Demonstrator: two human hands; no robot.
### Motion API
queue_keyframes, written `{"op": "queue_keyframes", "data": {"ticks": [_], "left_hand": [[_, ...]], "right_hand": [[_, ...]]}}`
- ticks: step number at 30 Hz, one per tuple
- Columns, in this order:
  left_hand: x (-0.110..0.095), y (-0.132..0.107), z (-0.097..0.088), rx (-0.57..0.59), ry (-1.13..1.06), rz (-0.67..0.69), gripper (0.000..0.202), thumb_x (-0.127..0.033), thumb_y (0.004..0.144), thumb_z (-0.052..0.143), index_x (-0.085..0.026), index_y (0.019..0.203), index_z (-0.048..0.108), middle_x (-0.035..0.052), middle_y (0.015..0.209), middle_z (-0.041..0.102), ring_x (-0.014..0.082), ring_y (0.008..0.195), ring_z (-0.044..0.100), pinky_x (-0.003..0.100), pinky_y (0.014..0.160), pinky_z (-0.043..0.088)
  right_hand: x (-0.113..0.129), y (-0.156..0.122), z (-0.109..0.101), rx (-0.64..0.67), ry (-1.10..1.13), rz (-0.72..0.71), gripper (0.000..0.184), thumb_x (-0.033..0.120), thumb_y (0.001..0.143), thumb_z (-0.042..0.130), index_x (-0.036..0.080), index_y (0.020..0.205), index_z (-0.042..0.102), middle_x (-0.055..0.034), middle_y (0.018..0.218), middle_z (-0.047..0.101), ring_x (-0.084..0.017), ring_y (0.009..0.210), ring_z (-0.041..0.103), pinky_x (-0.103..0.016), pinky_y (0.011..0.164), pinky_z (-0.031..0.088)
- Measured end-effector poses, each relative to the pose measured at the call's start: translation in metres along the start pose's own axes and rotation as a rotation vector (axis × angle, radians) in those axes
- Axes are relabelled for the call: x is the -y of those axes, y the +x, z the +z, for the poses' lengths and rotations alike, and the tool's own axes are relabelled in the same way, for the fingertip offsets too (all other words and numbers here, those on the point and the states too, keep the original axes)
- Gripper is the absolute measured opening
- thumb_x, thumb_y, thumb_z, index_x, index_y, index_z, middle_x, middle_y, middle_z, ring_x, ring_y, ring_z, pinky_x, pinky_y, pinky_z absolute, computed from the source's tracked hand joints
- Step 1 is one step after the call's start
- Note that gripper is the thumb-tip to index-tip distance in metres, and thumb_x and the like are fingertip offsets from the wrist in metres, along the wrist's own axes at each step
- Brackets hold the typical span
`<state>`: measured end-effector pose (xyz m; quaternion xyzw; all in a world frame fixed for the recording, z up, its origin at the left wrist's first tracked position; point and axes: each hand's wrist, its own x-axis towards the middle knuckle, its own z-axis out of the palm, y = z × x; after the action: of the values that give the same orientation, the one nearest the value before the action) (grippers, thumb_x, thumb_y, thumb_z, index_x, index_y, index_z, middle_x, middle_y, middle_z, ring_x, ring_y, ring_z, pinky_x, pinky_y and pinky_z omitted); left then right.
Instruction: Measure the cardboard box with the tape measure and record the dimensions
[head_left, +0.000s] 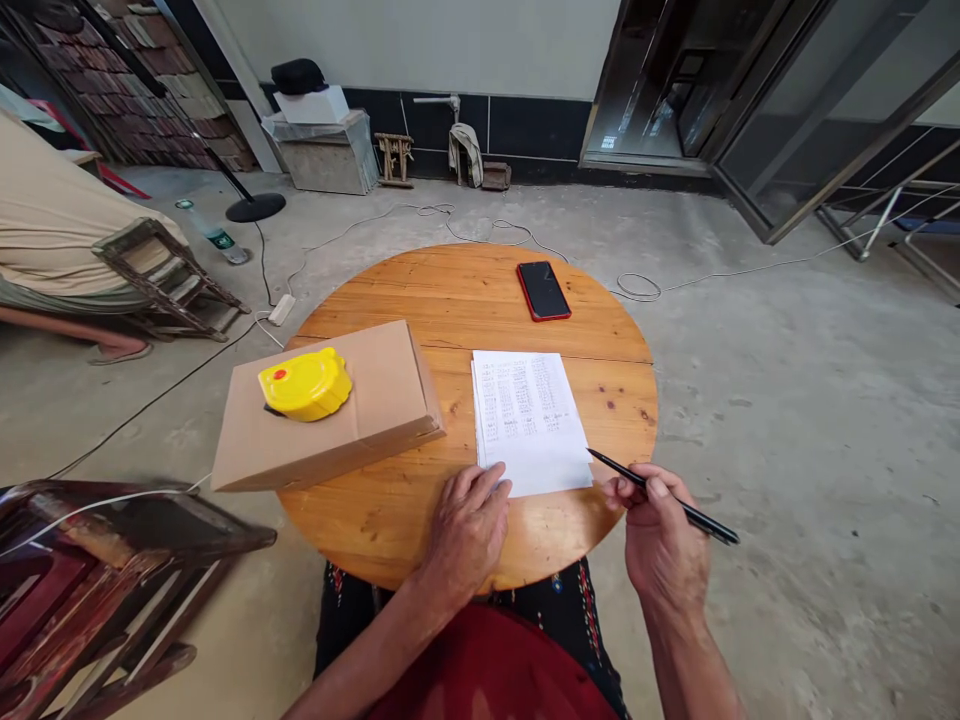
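Sheets of white paper [534, 465] lie on the round wooden table [390, 540], with columns of small handwriting over their upper part. My left hand [469, 525] rests on the table, its outstretched fingers touching the lower left corner of the paper. Between the fingers and thumb of my right hand [664, 540] is a black pen [701, 518]. Its tip points left, close to the paper's right edge. I cannot tell whether the tip touches the sheet.
A cardboard box [337, 440] overhangs the table's left side, with a yellow tape measure [307, 384] on top. A phone [544, 290] in a red case lies near the far edge. Wooden chair [142, 540] stands at left; a cable [637, 290] crosses the floor.
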<state>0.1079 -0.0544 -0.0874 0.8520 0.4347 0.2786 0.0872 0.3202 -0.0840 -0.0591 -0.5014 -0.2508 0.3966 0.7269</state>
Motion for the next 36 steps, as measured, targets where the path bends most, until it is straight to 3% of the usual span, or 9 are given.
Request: {"op": "queue_keyframes", "data": {"ticks": [4, 7, 15, 21, 28, 36], "left_hand": [[0.001, -0.002, 0.000, -0.013, -0.004, -0.013, 0.024, -0.008, 0.088, 0.054, -0.017, 0.108, 0.066, 0.0075, 0.121, 0.068, 0.0263, 0.105, 0.055, 0.044, 0.087, 0.050], [0.001, -0.003, 0.000, -0.025, -0.014, -0.024, 0.024, -0.008, 0.088, 0.055, -0.017, 0.107, 0.066, 0.0080, 0.120, 0.068, 0.0262, 0.105, 0.055, 0.043, 0.088, 0.049], [0.002, 0.000, 0.001, -0.028, -0.029, -0.054, 0.021, -0.008, 0.087, 0.057, -0.018, 0.104, 0.066, 0.0075, 0.117, 0.069, 0.0255, 0.103, 0.057, 0.042, 0.086, 0.049], [0.001, 0.000, 0.002, -0.026, -0.054, -0.081, 0.020, -0.008, 0.088, 0.057, -0.018, 0.103, 0.066, 0.0071, 0.116, 0.069, 0.0247, 0.102, 0.056, 0.043, 0.088, 0.050], [0.001, 0.000, 0.003, -0.014, -0.052, -0.106, 0.021, -0.006, 0.088, 0.057, -0.019, 0.102, 0.065, 0.0060, 0.116, 0.069, 0.0254, 0.102, 0.055, 0.043, 0.087, 0.050], [-0.002, -0.001, 0.004, -0.047, -0.049, -0.114, 0.019, -0.007, 0.088, 0.057, -0.017, 0.102, 0.064, 0.0058, 0.114, 0.069, 0.0251, 0.101, 0.055, 0.043, 0.088, 0.050]], "right_hand": [[-0.005, 0.010, 0.007, -0.025, -0.008, -0.038, 0.013, 0.033, 0.083, 0.066, 0.022, 0.087, 0.071, 0.0016, 0.063, 0.064, -0.018, 0.068, 0.065, -0.036, 0.077, 0.048], [-0.006, 0.019, 0.013, -0.041, -0.011, -0.043, 0.014, 0.034, 0.082, 0.067, 0.021, 0.087, 0.070, 0.0017, 0.064, 0.065, -0.018, 0.069, 0.065, -0.037, 0.079, 0.047], [-0.029, 0.019, 0.023, 0.029, -0.050, 0.011, 0.012, 0.033, 0.084, 0.068, 0.022, 0.088, 0.070, 0.0026, 0.066, 0.065, -0.016, 0.069, 0.065, -0.033, 0.075, 0.047], [-0.041, 0.013, 0.015, 0.119, -0.388, -0.031, 0.016, 0.034, 0.087, 0.066, 0.021, 0.092, 0.071, 0.0001, 0.072, 0.068, -0.020, 0.074, 0.066, -0.036, 0.077, 0.047], [-0.040, 0.012, 0.015, 0.147, -0.370, -0.010, 0.014, 0.034, 0.087, 0.065, 0.021, 0.090, 0.071, 0.0019, 0.068, 0.065, -0.019, 0.071, 0.065, -0.032, 0.070, 0.045], [-0.040, 0.010, 0.014, 0.147, -0.383, 0.003, 0.021, 0.037, 0.087, 0.066, 0.020, 0.074, 0.065, 0.0021, 0.064, 0.062, -0.016, 0.061, 0.056, -0.029, 0.062, 0.040]]}}
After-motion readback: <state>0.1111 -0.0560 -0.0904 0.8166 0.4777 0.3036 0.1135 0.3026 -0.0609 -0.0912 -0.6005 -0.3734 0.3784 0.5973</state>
